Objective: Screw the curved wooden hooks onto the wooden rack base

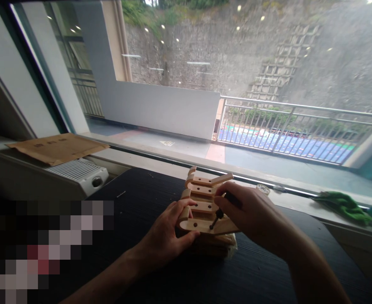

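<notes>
A pale wooden hook rack (201, 207) with several curled slats, each with dark round holes, lies on a low bundle (219, 247) that looks like wooden pieces in clear wrapping. My left hand (165, 230) grips the curled end of the nearest slat, thumb along its front edge and fingers over the top. In my right hand (252, 211) is a dark-handled screwdriver (218, 216), tilted, its tip down at the right hole of that nearest slat. My right fingers wrap the handle and hide most of it.
All this rests on a black table (135, 194) by a window. A tape roll (263, 189) and a green cloth (342, 207) lie along the sill at right. At left, a brown envelope (59, 147) sits over a white vented unit (81, 171). The lower left is pixelated.
</notes>
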Available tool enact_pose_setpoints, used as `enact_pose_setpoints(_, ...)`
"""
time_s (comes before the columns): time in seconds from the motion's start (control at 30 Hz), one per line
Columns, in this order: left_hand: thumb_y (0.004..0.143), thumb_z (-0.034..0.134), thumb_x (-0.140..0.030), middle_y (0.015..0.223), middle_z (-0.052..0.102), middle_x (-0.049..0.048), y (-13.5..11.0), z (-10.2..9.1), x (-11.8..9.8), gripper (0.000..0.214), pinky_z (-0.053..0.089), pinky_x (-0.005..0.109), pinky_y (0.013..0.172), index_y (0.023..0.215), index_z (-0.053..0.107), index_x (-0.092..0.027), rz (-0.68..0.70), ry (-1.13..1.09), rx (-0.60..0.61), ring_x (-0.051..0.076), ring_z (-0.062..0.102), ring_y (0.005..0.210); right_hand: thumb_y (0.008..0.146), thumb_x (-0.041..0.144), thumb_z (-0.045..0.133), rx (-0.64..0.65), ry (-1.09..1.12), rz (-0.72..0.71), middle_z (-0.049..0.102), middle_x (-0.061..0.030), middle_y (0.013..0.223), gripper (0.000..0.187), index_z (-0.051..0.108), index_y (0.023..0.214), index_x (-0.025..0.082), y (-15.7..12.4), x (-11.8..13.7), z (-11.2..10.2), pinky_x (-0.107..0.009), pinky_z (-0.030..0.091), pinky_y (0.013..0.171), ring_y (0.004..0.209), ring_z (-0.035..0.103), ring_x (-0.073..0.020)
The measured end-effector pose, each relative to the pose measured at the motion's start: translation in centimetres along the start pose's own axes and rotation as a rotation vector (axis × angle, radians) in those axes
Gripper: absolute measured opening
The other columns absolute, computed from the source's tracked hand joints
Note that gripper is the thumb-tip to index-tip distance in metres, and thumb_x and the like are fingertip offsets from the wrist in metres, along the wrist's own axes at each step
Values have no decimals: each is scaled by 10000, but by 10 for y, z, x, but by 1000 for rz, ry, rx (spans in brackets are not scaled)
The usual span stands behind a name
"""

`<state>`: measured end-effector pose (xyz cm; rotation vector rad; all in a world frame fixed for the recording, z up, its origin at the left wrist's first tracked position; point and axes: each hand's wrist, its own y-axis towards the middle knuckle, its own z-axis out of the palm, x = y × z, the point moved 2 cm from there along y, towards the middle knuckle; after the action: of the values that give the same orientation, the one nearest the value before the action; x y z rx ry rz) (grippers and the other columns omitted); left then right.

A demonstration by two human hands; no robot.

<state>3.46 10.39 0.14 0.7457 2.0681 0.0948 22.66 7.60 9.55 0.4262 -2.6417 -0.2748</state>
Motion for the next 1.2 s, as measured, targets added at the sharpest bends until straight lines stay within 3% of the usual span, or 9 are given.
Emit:
enact_pose_setpoints(0.23,780,639,-200,1171,523,57,0,1,0,511,454,369,933,1228,399,-251,2,-1,6,222,531,1071,890,363,448,91,23,-40,572,48,676,169,555,811,257,-6,5,3,-237,249,520,598,440,-108)
enact_pose_setpoints(0.77,776,636,-197,1165,522,51,0,0,2,517,457,335,909,1231,396,-246,2,1,15,202,535,1036,862,447,449,-56,22,118,540,26,586,308,577,713,209,6,-18,9,-234,264,490,523,415,-99)
enact_pose_setpoints(1.03,776,641,-194,1161,515,42,1,1,2,518,440,361,932,1224,391,-264,2,-4,7,208,528,1050,837,352,517,-18,-35,13,569,55,618,125,602,801,269,-4,-1,-4,-229,239,508,548,442,-101)
enact_pose_setpoints(1.2,770,651,-194,1149,516,38,0,1,2,523,448,340,913,1223,400,-266,12,6,-10,199,531,1030,876,333,477,2,-55,-75,583,43,666,184,556,746,230,-6,13,2,-240,220,521,579,449,-99)
